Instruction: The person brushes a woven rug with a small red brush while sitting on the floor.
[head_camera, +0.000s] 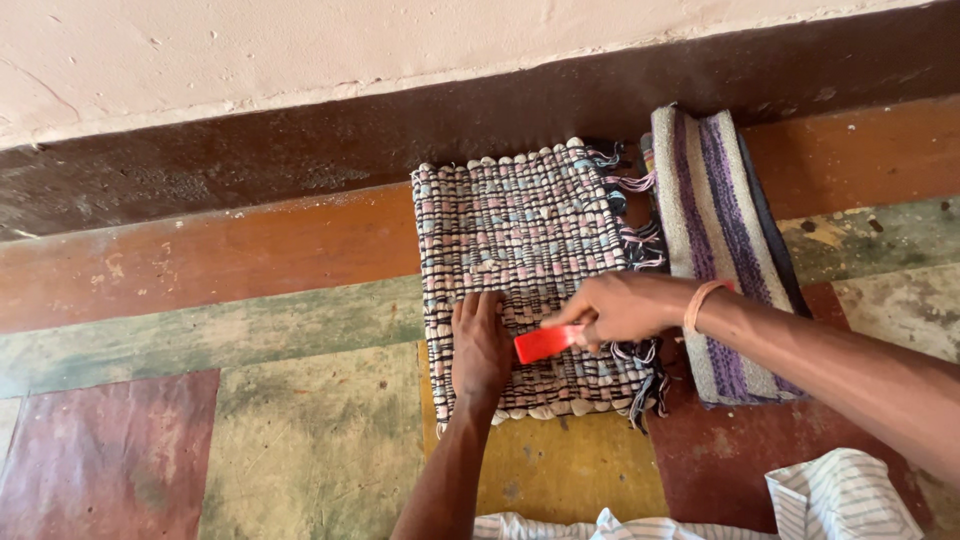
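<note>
Pink, white and black woven mat (525, 230), purple and cream striped mat (715, 240), red tool (543, 343)

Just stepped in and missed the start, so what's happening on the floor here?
A person is working on a woven rag mat lying on the painted floor. The left hand presses flat on the mat, while the right hand grips a red tool against it. A folded purple-striped rug lies alongside, by the mat's fringe.

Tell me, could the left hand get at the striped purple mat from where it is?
Probably not easily. The left hand lies flat on the woven mat, and the right hand, holding a red tool, sits between it and the purple mat. It would have to cross over that arm.
</note>
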